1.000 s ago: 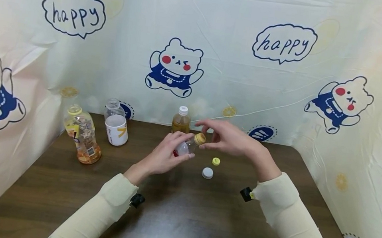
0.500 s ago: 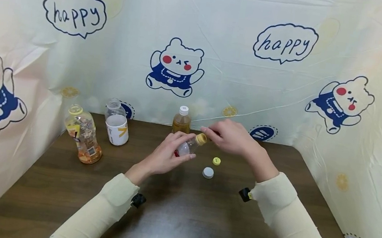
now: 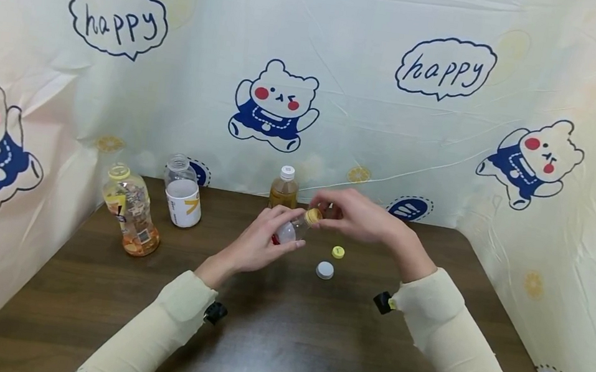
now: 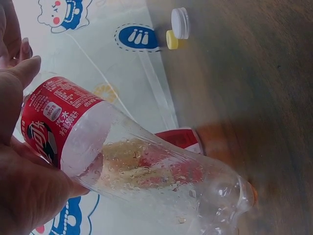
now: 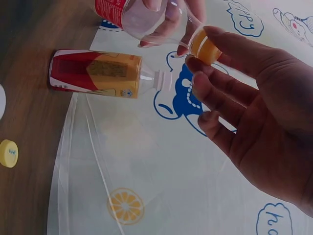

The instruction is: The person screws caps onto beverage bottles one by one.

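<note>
My left hand (image 3: 251,241) holds a clear soda bottle (image 4: 146,169), tilted, with fingers and thumb round its red label (image 4: 63,112). Droplets cling inside the bottle. An orange-yellow cap (image 5: 206,47) sits on its neck, pinched between the thumb and forefinger of my right hand (image 5: 274,103); the other fingers of that hand are bent and free. In the head view both hands meet over the back middle of the table, the right hand (image 3: 359,216) at the cap end. Part of the bottle is hidden behind the left hand there.
Behind the hands stands a white-capped bottle (image 3: 282,193) of amber drink. Two loose caps, one yellow (image 3: 337,252) and one white (image 3: 324,270), lie on the dark table (image 3: 277,346). At left stand an uncapped yellow-labelled bottle (image 3: 128,207) and a white-labelled bottle (image 3: 183,202).
My right fingers have shifted round the cap, curling in half a second ago and now back around it. My left hand and the bottle have hardly moved.
</note>
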Action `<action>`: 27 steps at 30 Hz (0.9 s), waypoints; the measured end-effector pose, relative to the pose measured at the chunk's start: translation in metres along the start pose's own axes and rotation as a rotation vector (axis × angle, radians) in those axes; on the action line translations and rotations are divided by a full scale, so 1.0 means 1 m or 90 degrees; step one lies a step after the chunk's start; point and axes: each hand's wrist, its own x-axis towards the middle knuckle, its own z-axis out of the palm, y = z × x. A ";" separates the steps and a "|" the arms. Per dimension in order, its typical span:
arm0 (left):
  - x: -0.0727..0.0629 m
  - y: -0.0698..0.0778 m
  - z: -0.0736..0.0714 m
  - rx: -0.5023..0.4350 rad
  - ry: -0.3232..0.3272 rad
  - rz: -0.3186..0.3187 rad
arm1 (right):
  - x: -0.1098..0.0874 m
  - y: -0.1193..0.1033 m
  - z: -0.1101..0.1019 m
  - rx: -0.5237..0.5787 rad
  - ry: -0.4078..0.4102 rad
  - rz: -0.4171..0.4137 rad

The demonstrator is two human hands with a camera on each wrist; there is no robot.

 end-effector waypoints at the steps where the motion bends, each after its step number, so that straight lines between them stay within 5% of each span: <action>1: 0.000 0.000 0.000 -0.002 0.001 -0.002 | 0.001 0.000 0.000 -0.013 0.005 0.004; 7: 0.000 -0.003 -0.003 -0.003 0.013 -0.013 | 0.003 -0.002 0.005 -0.099 0.026 0.023; 15: 0.000 -0.003 -0.005 -0.016 0.017 -0.015 | 0.000 -0.007 0.001 -0.121 0.043 0.080; 22: 0.000 -0.003 -0.004 -0.010 0.009 -0.012 | 0.002 -0.010 -0.003 -0.076 -0.018 0.008; 27: -0.001 -0.003 -0.003 -0.009 0.004 -0.009 | 0.005 -0.009 0.001 -0.067 -0.010 -0.001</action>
